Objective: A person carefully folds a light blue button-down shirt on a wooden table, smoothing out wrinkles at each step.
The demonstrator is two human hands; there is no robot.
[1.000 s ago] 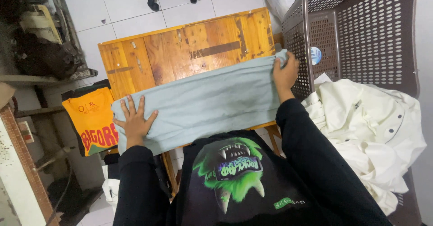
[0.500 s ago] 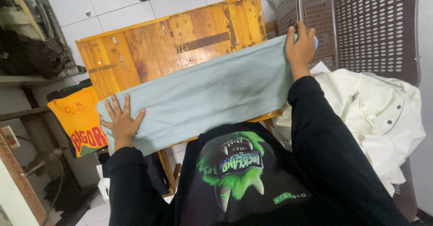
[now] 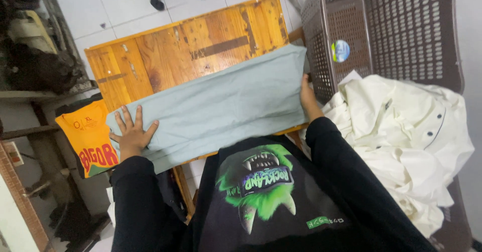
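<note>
Folding in hand, by the look of it — pale blue-grey cloth (image 3: 216,104) laid lengthwise across the wooden table (image 3: 165,46), its near edge hanging a little over the table's front.

Left to right: orange shirt (image 3: 90,136) with red lettering draped at the table's left end, just beside the left hand (image 3: 131,131). That hand lies flat on the cloth's left end, fingers spread apart, pressing and gripping nothing. Right hand (image 3: 306,98) sits at the cloth's right edge, seen edge-on; whether the fingers are pinched on the hem or only resting against it, cannot tell.

To do the step well, as I judge it: keep the left palm as an anchor, draw the right end taut so the surface stays free of creases, and keep the long edges parallel to the table's planks.

Surface: worn, stained boards, bare at the far side. Room: white tiled floor (image 3: 120,6), chair base at top, cluttered shelving far left. Right of the table — brown perforated basket (image 3: 401,31), with a heap of cream garments (image 3: 406,136) below it.
</note>
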